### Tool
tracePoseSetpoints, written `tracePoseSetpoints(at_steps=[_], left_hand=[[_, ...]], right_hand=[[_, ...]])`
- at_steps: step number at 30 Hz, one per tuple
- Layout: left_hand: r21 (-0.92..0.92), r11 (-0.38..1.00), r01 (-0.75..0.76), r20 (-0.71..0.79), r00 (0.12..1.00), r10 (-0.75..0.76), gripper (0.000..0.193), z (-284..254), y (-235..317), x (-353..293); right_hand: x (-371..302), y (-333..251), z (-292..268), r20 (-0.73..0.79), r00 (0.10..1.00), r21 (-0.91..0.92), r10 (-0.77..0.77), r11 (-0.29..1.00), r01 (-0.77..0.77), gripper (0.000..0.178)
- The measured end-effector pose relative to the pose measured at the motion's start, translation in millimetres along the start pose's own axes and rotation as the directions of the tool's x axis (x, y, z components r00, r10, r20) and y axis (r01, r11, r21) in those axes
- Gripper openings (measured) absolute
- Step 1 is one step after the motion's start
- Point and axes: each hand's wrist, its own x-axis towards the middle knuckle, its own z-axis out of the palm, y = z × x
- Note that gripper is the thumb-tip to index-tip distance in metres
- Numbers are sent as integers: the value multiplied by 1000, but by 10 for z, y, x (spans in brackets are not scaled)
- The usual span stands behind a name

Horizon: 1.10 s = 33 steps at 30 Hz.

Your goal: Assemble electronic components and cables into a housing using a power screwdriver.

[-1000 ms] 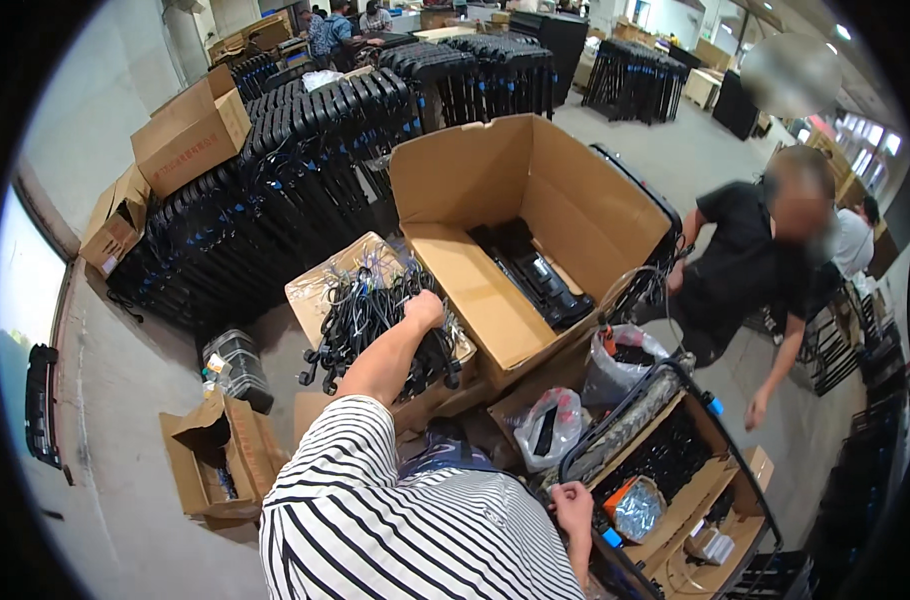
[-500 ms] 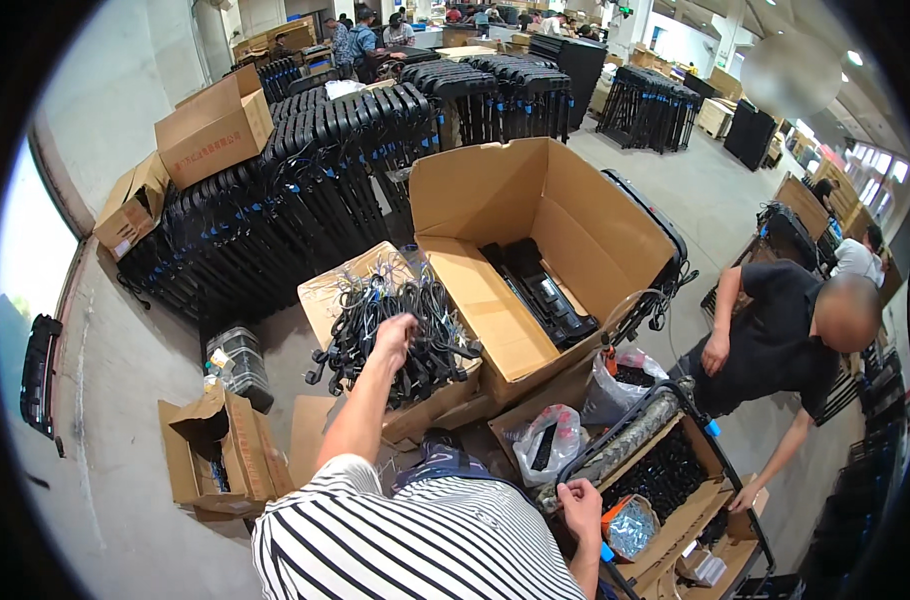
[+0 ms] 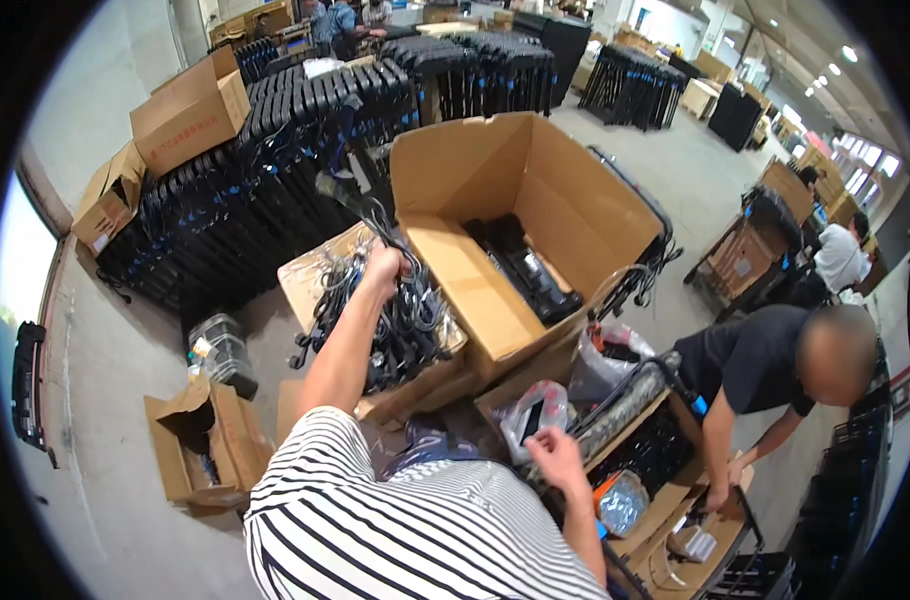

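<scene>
My left hand (image 3: 386,267) is closed around some of the grey and black cables (image 3: 400,312) heaped on a cardboard box (image 3: 310,280). Part of the gripped cables rises above my fist, and the rest lies against the tangled pile. Black plugs stick out along the pile's near edge. My right hand (image 3: 557,460) hovers with fingers loosely bent and apart, holding nothing that I can see. It is close to a clear plastic bag (image 3: 533,415) with a black piece inside and to the rim of a black-framed cart (image 3: 630,385).
A big open carton (image 3: 455,285) with black parts (image 3: 535,275) stands ahead. In the cart are black small parts (image 3: 650,450) and a bag of silvery hardware (image 3: 623,503). A co-worker (image 3: 745,360) reaches in from the right. Black frames (image 3: 275,160) stand in rows beyond; an open carton (image 3: 225,440) sits left.
My left hand has closed on cables and lifted some of them. My right hand has come off the cart's rim. The co-worker has bent lower, both hands now at the cart.
</scene>
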Motion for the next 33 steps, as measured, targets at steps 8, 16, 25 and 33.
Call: tracePoseSetpoints(at_steps=[8,16,25,33], left_hand=[[47,888,457,791,526,-312,36,1045,10,-798],[360,878,314,918,50,-394,41,1973,-263,-1859],[594,602,533,804,-394,-444,41,2483,-618,-2107],[754,633,178,617,-521,-589,39,2629,-619,-2322]], right_hand=[[502,-579,-473,-151,987,449,-49,886,112,21],[680,-955,-1002,-380,925,790,3,521,323,29],[643,-169,-1244,-353,851,852,390,-243,465,30],[-39,249,-2194,-578,294,543,761,90,835,35]])
